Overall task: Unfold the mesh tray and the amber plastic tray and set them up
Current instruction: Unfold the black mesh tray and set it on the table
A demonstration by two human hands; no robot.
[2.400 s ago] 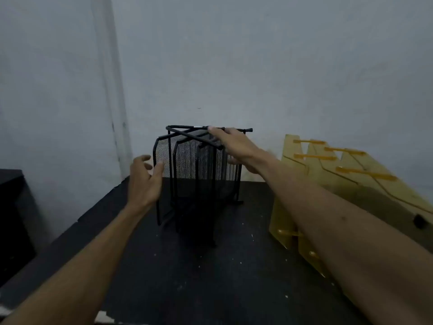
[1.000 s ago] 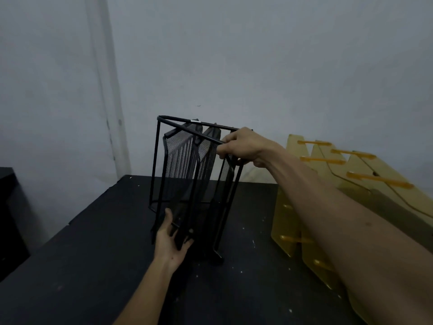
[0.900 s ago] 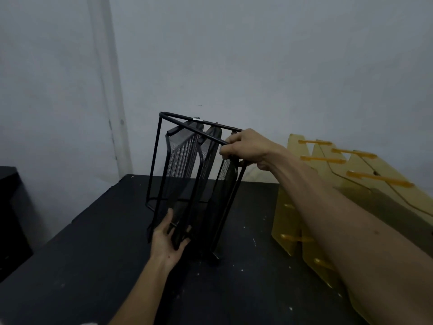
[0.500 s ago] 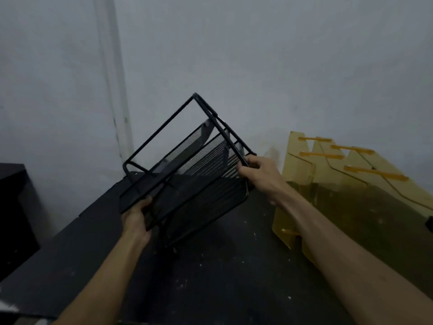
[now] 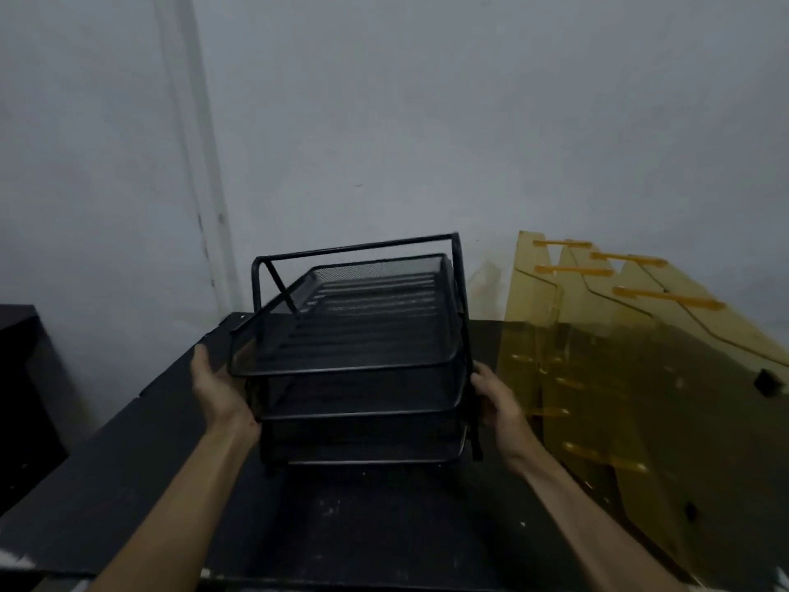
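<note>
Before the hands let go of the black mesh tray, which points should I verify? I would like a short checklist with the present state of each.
1. mesh tray turned level, three tiers facing up: ok.
2. Feet resting flat on the black table: cannot tell, the underside is dark and blurred.
3. left hand on the tray's left side: ok.
4. right hand at the right side frame: ok, though whether it grips firmly cannot be told.
5. Gap between the mesh tray and the amber plastic tray: ok, they stand apart.
6. Amber plastic tray set up: not ok, it lies on its side, untouched.
</note>
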